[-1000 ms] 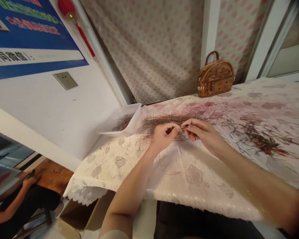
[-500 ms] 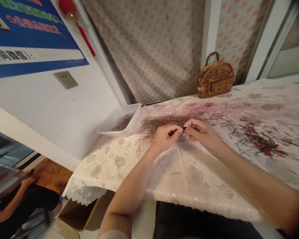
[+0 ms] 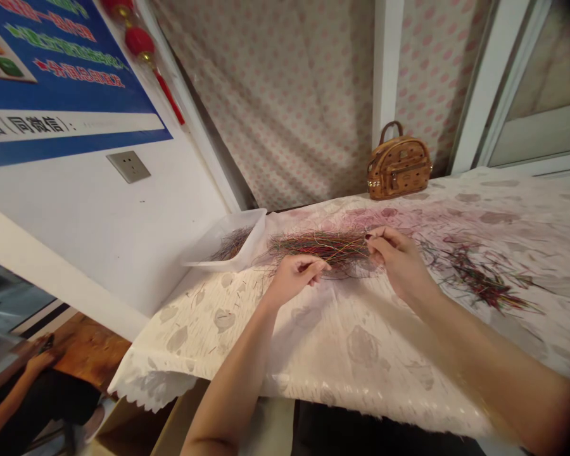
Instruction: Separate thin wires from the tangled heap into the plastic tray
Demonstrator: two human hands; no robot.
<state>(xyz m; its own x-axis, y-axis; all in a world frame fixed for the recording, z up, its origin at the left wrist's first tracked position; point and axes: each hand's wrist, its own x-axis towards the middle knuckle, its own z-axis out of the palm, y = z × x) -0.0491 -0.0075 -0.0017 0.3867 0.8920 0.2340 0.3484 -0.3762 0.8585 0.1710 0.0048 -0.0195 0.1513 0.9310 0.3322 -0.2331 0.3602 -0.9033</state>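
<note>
A pile of thin coloured wires (image 3: 320, 244) lies on the cream patterned tablecloth (image 3: 323, 342). My left hand (image 3: 292, 275) rests just in front of the pile's left part, fingers curled together in a loose pinch; what they hold is too small to make out. My right hand (image 3: 396, 259) sits at the pile's right end, thumb and fingertips pinched on a thin wire. The two hands are apart, about a hand's width between them.
A clear plastic tray (image 3: 225, 240) with more wires stands left of the pile, by the white wall. A second scatter of wires (image 3: 479, 282) lies at the right. A brown handbag (image 3: 398, 163) stands at the back. Another person (image 3: 23, 392) sits at lower left, below table level.
My hands were pinched together over the pile; now they have parted, the left drawn back toward me and the right moved to the pile's right end. The view shifted slightly.
</note>
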